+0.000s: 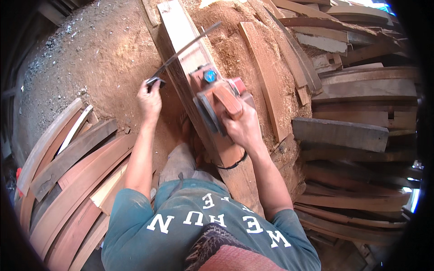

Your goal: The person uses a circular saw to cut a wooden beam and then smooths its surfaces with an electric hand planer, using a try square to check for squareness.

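Note:
My right hand [244,124] is closed round the rear handle of a reddish electric planer [228,100] with a blue front knob. The planer rests on a long wooden beam [183,34], whose far upper face is pale. A black cord runs over the beam's near end. To the left, my left hand [150,100] grips the dark stock of what looks like a try square [192,43]. Its long thin metal blade slants up and to the right across the beam. Whether the blade touches the wood, I cannot tell.
Curved and straight boards [86,180] are piled at lower left. A large stack of timber [361,92] fills the right side. One long plank [262,81] lies on sawdust [226,45] right of the beam. The dirt floor [104,54] at left is strewn with debris.

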`<action>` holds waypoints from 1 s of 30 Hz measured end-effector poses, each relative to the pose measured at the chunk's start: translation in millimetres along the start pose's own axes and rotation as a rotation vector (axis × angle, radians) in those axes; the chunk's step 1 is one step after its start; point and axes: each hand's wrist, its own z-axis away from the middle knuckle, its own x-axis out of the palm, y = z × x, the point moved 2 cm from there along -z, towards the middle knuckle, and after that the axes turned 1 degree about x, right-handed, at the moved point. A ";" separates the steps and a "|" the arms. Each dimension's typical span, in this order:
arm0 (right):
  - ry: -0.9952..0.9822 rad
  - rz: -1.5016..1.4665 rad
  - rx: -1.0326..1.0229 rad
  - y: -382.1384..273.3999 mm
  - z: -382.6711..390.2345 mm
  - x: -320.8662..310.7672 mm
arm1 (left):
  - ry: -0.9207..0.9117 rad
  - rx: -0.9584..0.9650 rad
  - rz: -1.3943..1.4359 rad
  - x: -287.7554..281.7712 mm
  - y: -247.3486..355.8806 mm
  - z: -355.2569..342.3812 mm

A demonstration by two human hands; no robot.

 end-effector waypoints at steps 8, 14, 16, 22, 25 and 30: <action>-0.056 0.061 -0.171 -76.1 -181.3 43.3 | 0.268 -0.130 -0.145 -96.5 -24.4 -27.8; 0.494 0.249 -0.758 -108.5 -377.2 90.1 | 0.235 -0.202 0.046 -77.7 15.9 -38.6; -0.053 0.120 -0.300 -178.6 -359.6 98.0 | 0.323 -0.248 0.015 -95.3 8.1 -24.8; -0.052 0.075 -0.211 -165.4 -311.4 82.3 | 0.312 -0.431 0.461 -122.0 -27.1 2.7; -0.083 0.167 -0.322 -130.0 -269.3 71.4 | 0.098 -0.558 0.036 -101.8 2.2 20.9; -0.119 0.066 -0.152 -69.7 -152.0 38.6 | -0.124 -0.284 -0.176 -61.8 26.7 94.2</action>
